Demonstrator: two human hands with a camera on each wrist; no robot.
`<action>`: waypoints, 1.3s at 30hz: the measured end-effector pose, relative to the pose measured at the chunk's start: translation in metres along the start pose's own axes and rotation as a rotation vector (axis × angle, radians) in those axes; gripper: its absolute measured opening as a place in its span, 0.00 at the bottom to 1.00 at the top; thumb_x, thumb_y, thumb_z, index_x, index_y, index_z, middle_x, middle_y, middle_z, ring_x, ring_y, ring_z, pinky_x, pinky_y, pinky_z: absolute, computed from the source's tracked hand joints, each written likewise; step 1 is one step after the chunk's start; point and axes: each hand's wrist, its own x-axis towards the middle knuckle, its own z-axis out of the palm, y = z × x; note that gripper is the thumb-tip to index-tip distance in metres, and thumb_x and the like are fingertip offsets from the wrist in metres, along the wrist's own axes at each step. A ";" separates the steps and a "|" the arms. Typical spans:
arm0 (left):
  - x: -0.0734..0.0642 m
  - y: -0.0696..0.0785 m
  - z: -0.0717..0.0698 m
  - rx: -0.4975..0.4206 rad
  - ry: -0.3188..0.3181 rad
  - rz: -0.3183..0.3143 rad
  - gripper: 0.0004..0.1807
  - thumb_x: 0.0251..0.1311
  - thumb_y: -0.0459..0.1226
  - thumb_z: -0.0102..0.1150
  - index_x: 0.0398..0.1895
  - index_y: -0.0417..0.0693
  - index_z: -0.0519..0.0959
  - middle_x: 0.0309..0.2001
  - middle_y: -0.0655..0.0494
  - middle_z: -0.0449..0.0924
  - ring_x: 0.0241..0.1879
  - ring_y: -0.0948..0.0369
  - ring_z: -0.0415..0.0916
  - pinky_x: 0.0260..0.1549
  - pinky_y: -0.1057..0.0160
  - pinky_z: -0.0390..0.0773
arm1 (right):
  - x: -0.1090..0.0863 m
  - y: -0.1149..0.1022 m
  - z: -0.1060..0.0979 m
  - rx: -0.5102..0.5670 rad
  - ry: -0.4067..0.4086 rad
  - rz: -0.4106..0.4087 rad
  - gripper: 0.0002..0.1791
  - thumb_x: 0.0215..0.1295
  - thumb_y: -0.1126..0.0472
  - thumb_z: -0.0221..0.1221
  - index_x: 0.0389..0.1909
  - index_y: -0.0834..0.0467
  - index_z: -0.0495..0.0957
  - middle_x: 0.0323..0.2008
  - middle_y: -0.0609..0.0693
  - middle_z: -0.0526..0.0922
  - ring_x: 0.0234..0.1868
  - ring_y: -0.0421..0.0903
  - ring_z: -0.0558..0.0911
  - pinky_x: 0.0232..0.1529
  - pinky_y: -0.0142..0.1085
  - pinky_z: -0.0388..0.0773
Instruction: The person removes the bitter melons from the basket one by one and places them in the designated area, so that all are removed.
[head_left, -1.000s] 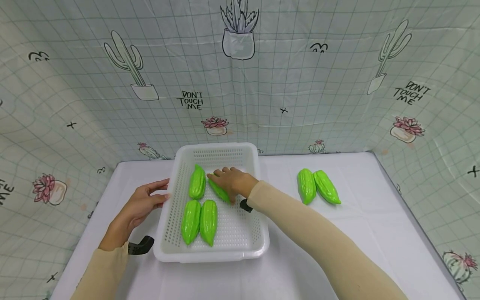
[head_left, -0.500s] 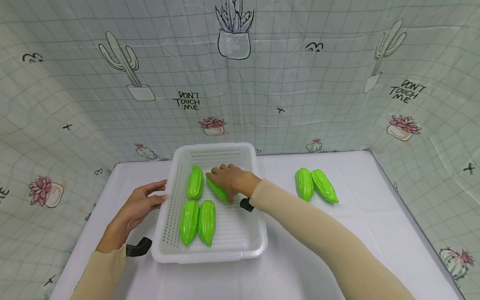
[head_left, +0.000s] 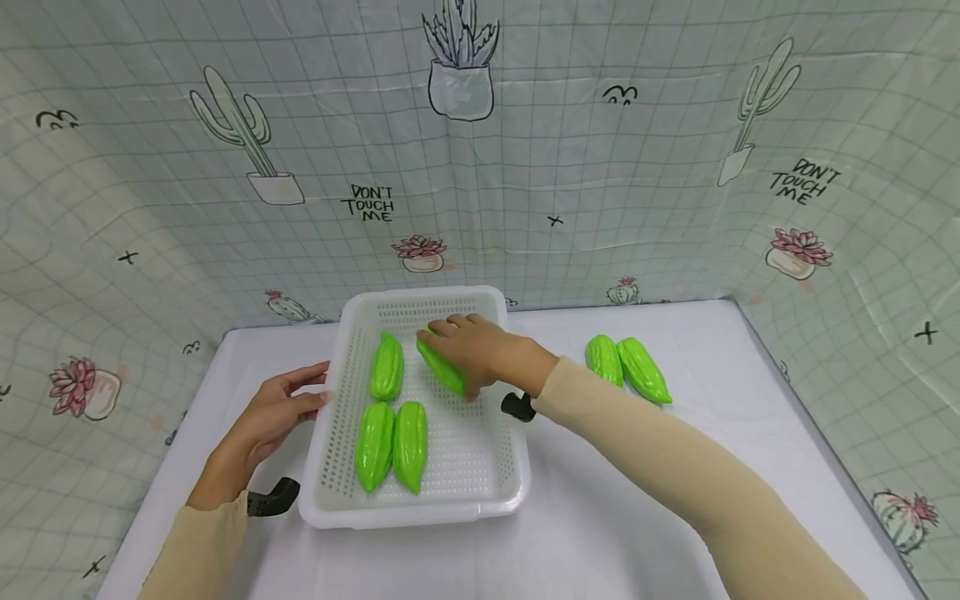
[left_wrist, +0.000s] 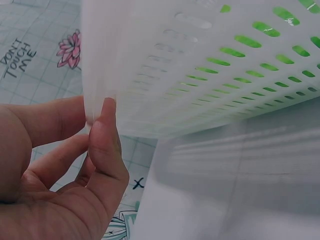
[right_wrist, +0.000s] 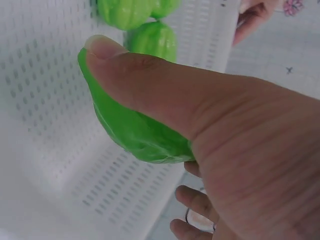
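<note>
A white perforated plastic basket (head_left: 414,518) stands on the table. My left hand (head_left: 273,414) pinches its left rim, with the thumb (left_wrist: 104,142) on the outer side in the left wrist view. Inside the basket, my right hand (head_left: 480,352) grips a glossy green bitter melon (right_wrist: 137,132) from above, thumb along one side. In the head view the hand hides part of this bitter melon (head_left: 441,367). To its left lies another bitter melon (head_left: 387,368), and two more, a left one (head_left: 374,447) and a right one (head_left: 410,447), lie side by side nearer the front.
On the white-covered table (head_left: 720,417), right of the basket, lie two more bitter melons, one (head_left: 604,360) beside the other (head_left: 645,371). My right forearm overlaps the nearer end of the first. A patterned cloth (head_left: 525,158) hangs behind and at both sides.
My right hand has moved a little right and away from me with its bitter melon, inside the basket. The left hand stays at the rim. The head view has shifted slightly.
</note>
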 end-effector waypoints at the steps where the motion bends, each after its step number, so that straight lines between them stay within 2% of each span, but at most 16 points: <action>1: 0.000 0.000 0.000 0.000 0.001 -0.002 0.36 0.75 0.29 0.58 0.82 0.32 0.56 0.74 0.30 0.60 0.43 0.69 0.80 0.43 0.70 0.84 | -0.003 0.002 -0.001 0.004 0.010 -0.002 0.70 0.52 0.44 0.82 0.87 0.53 0.46 0.84 0.54 0.54 0.82 0.56 0.57 0.81 0.50 0.56; 14: -0.003 0.001 0.000 0.013 0.000 0.000 0.37 0.76 0.30 0.58 0.82 0.31 0.56 0.74 0.30 0.60 0.43 0.69 0.80 0.43 0.70 0.84 | -0.044 0.022 -0.009 0.047 0.158 0.001 0.70 0.50 0.46 0.83 0.86 0.56 0.48 0.83 0.56 0.55 0.82 0.60 0.57 0.81 0.55 0.56; 25: -0.003 -0.001 0.000 0.002 -0.004 -0.004 0.37 0.76 0.30 0.58 0.82 0.32 0.56 0.75 0.31 0.59 0.44 0.69 0.81 0.45 0.70 0.84 | -0.077 0.041 -0.001 0.067 0.271 0.014 0.69 0.48 0.48 0.84 0.84 0.58 0.51 0.82 0.60 0.58 0.79 0.63 0.61 0.80 0.56 0.58; 39: -0.001 0.001 0.001 -0.002 -0.012 0.003 0.37 0.75 0.29 0.57 0.82 0.31 0.55 0.74 0.30 0.59 0.43 0.69 0.81 0.44 0.70 0.84 | -0.110 0.071 0.011 0.156 0.323 0.096 0.70 0.47 0.50 0.85 0.85 0.59 0.50 0.82 0.59 0.57 0.79 0.64 0.60 0.80 0.59 0.56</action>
